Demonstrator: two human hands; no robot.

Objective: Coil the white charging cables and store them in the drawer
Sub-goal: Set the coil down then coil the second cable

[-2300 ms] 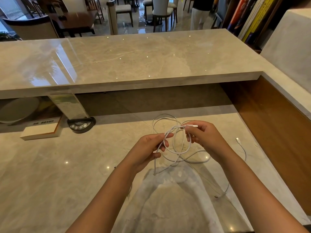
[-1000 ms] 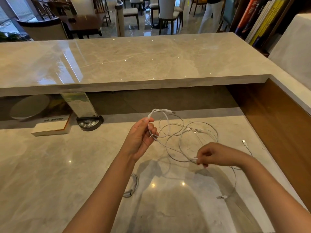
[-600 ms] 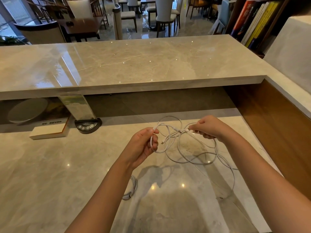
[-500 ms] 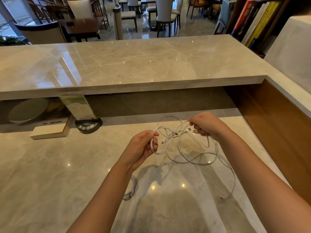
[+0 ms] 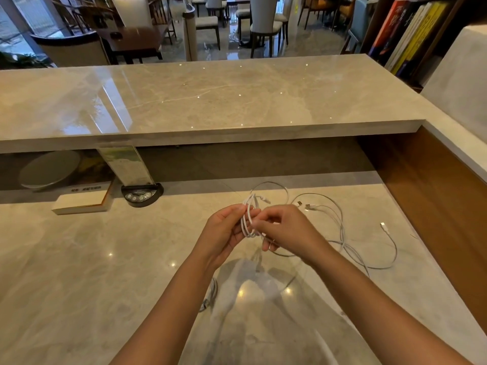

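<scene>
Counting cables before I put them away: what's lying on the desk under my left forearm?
A small bundled white cable lies on the lower counter, partly showing beside the left forearm. The arm covers the rest, so I can't tell how neatly it is coiled.

Left hand (image 5: 224,229): you grip a bunched white cable (image 5: 247,219).
Right hand (image 5: 286,227): your fingers (image 5: 259,222) pinch the same loops.
Bench (image 5: 92,259): loose cables (image 5: 342,233) lie right.

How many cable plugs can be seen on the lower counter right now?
3 clearly on the counter: two USB plugs side by side beyond the right hand, one small plug farther right. Others may be hidden.
</scene>
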